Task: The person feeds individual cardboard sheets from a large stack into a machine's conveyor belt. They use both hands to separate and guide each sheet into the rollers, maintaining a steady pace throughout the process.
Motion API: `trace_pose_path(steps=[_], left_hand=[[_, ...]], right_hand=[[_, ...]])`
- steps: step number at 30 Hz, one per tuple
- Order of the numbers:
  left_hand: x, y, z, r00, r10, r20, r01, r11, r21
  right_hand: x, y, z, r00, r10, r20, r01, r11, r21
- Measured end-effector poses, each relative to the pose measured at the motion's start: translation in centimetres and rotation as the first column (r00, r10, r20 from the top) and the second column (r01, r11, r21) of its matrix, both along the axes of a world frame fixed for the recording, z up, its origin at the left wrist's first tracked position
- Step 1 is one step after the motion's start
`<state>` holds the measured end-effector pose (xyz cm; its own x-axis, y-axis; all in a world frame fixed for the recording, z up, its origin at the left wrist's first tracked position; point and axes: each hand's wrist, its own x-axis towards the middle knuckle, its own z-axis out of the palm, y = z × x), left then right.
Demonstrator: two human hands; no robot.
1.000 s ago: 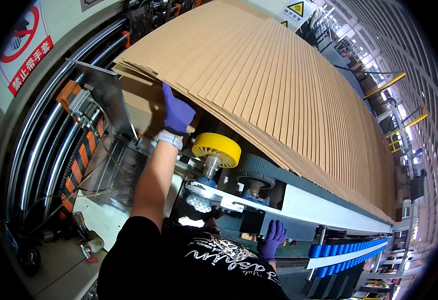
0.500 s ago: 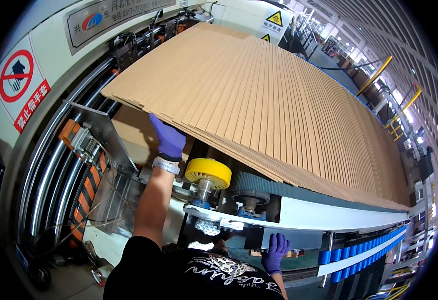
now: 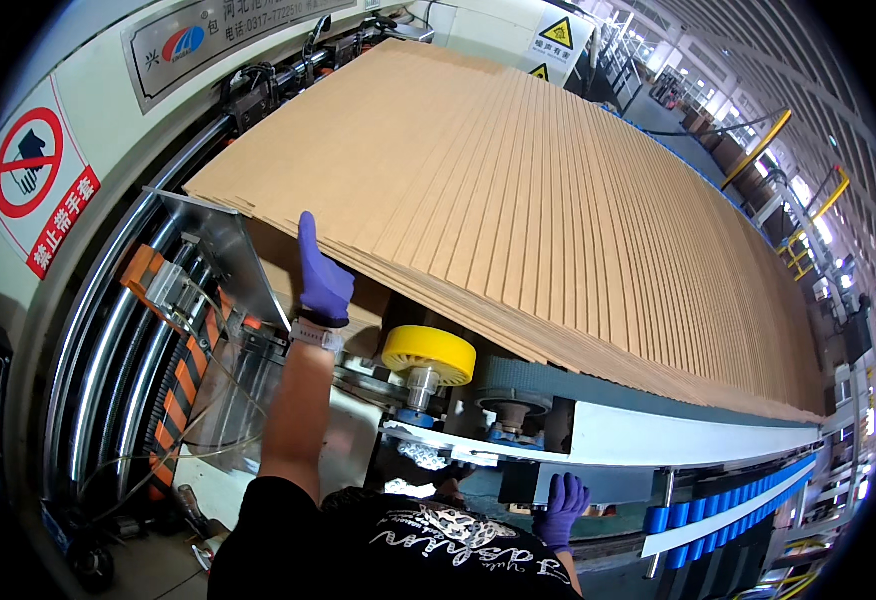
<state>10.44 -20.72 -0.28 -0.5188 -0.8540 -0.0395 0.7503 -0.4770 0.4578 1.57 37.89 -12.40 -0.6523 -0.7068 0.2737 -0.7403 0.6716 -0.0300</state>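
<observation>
A wide, fanned run of brown cardboard sheets (image 3: 478, 190) lies overlapped across the machine. My left hand (image 3: 326, 280), in a purple glove, is at the near left edge of these sheets. Its thumb points up over the edge, while the other fingers are hidden beneath the cardboard, palm side up. To its right sits a yellow wheel (image 3: 430, 352) on a metal shaft. My right hand (image 3: 561, 508), gloved in purple too, rests on a dark grey panel (image 3: 598, 484) below the white rail. Its fingers are stretched out over the panel and hold nothing.
Left of my left hand stand an upright metal plate (image 3: 226, 250) and shiny rollers (image 3: 108, 350). A dark ribbed belt (image 3: 510, 376) runs beside the yellow wheel. Blue rollers (image 3: 703, 510) line the lower right. Yellow railings (image 3: 758, 148) rise behind.
My left thumb has come up over the cardboard edge, where it was at the edge's underside before. The view has shifted slightly. My right hand stays on the panel.
</observation>
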Motion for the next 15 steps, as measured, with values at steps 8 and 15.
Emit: trace_pose_path(steps=[8, 15], left_hand=[[2.4, -2.6, -2.2, 0.999, 0.05, 0.002, -0.05, 0.997, 0.064], [4.7, 1.1, -11.2, 0.805, 0.321, 0.5, -0.249, 0.946, -0.206]], right_hand=[[-0.1, -0.6, 0.7, 1.0, -0.016, 0.025, 0.015, 0.999, 0.031], [0.1, -0.4, 1.0, 0.999, -0.022, 0.035, 0.021, 0.999, 0.047]])
